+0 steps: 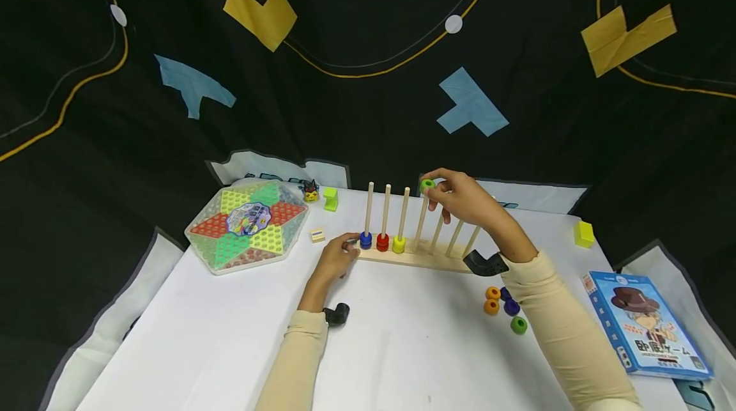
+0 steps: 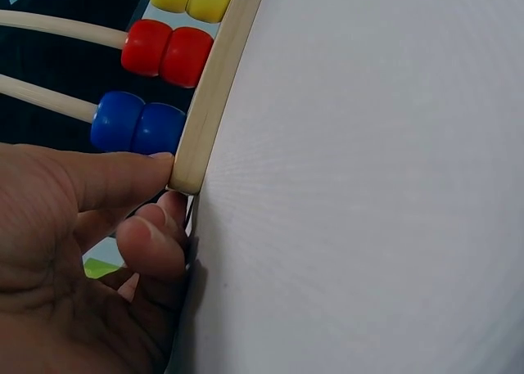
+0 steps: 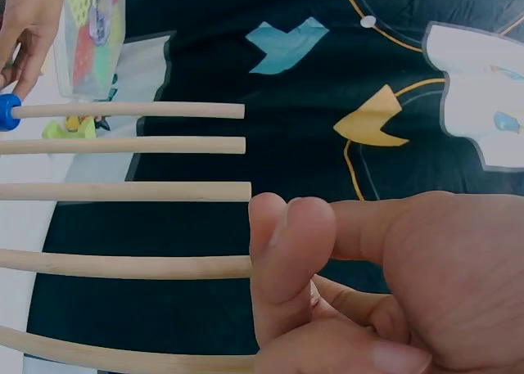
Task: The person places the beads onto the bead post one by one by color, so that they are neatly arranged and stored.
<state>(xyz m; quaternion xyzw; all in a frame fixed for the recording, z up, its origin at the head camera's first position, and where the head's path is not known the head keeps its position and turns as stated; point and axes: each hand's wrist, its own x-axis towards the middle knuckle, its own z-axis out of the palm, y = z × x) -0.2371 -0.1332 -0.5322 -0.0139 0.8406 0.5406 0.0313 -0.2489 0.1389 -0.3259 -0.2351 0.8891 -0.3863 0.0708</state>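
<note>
A wooden peg rack (image 1: 420, 259) stands on the white table with several upright pegs. Its leftmost pegs carry stacked blue beads (image 1: 366, 241), red beads (image 1: 383, 243) and yellow beads (image 1: 399, 245), two of each. My left hand (image 1: 335, 257) grips the left end of the base; the left wrist view shows a finger pad against the wood beside the blue beads (image 2: 137, 124). A green bead (image 1: 427, 185) is pinched in my right hand (image 1: 467, 197) at the top of the peg right of the yellow one. Fingers hide that bead in the right wrist view.
Loose orange beads (image 1: 491, 306), purple beads (image 1: 511, 307) and one green bead (image 1: 519, 325) lie near the right forearm. A hexagonal game board (image 1: 247, 225) sits at left, a blue game box (image 1: 646, 325) at right. Small toys (image 1: 330, 199) and a yellow block (image 1: 583, 234) stand farther back.
</note>
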